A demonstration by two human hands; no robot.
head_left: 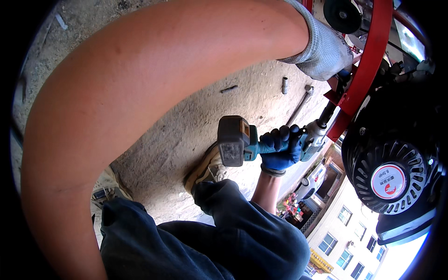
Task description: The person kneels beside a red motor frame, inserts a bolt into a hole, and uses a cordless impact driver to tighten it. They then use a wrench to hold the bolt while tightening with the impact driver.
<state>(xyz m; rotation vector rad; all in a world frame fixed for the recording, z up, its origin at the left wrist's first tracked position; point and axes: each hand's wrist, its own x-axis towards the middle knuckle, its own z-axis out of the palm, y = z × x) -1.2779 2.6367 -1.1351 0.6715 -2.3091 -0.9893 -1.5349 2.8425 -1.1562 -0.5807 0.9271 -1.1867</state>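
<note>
My right hand (283, 151), in a blue glove, is wrapped round the handle of a teal cordless impact wrench (252, 140) with a dark battery at its base. The wrench's black socket (326, 114) meets the underside of a red metal frame (366, 70). My left arm curves across the upper part of the view. On its end, my left hand (329, 58) wears a light grey glove and reaches in against the red frame, just above the socket. Its fingers are mostly hidden there, so what they touch does not show.
A black engine with a round slotted cover (392, 179) fills the right side. On the rough concrete floor lie a loose socket (284, 85), a long-handled bar (301, 103) and a small dark rod (228, 88). My knees and shoes are below; a building (347, 228) and a white car (311, 182) stand beyond.
</note>
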